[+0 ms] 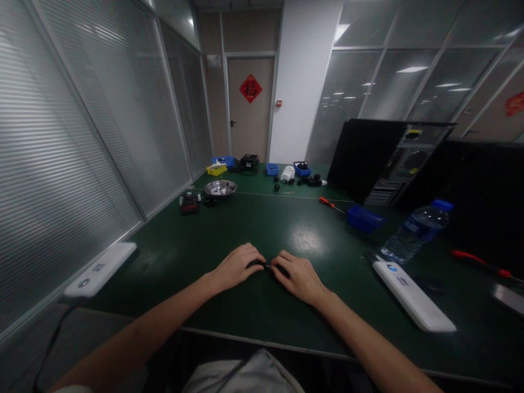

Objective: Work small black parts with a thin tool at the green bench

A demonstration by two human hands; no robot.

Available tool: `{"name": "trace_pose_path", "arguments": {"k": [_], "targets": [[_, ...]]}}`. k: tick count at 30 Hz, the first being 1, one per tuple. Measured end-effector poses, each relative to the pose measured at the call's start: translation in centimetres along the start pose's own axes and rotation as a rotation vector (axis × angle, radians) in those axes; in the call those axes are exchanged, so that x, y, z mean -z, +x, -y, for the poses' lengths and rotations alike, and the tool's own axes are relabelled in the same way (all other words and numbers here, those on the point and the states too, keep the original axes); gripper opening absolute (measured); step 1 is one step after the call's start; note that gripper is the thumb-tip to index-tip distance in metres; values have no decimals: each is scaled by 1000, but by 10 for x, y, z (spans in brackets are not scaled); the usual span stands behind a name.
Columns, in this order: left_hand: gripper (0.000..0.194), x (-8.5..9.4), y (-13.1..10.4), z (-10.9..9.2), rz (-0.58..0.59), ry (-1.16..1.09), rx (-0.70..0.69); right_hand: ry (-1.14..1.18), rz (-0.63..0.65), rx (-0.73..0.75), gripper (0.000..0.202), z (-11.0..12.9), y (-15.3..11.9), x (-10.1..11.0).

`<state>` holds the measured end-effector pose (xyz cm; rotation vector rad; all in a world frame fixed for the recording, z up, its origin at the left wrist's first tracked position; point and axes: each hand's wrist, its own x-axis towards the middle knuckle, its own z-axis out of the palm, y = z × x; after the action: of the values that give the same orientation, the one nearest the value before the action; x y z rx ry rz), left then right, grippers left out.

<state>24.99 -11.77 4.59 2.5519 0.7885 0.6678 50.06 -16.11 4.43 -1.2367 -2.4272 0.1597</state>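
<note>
Both hands meet near the front middle of the green table [180, 240]. My left hand [239, 266] is closed, its thumb and fingers pinching one end of a small dark object [267, 266]. From the other side, my right hand [301, 277] grips the same object with thumb and fingertips. A thin, pale, shiny bit shows between the fingertips; the fingers cover most of the rest, and its kind cannot be made out.
At right are a white power bank [413, 295], a water bottle [417, 232], a blue tray [364, 218] and an orange screwdriver [327, 202]. Another white power bank [102, 268] lies left. Farther back are a metal bowl [221, 195] and a computer case [372, 158].
</note>
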Motion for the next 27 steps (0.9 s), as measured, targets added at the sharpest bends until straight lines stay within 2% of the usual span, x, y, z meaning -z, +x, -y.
{"name": "trace_pose_path", "arguments": {"k": [3,7,10,12,14,18,20,23,27], "targets": [[19,-1,2,2,-25,-25,18,13,-10,-31,22,0,-1,2],[22,-3,4,3,34,-23,36,15,-17,-44,23,0,-1,2],[26,5,-1,19,50,12,55,19,-12,-48,24,0,-1,3],[31,21,-12,45,23,54,96,25,-3,-50,24,0,-1,4],[34,46,-31,84,-22,128,189,32,6,-48,24,0,-1,5],[38,110,-90,171,-129,375,498,35,11,-52,24,0,-1,5],[38,138,-121,203,-182,485,632,35,8,-53,25,0,-1,5],[41,162,-155,229,-241,590,757,32,5,-51,25,0,-1,4],[46,165,-165,231,-269,639,833,34,2,-59,26,-1,-1,2]]}}
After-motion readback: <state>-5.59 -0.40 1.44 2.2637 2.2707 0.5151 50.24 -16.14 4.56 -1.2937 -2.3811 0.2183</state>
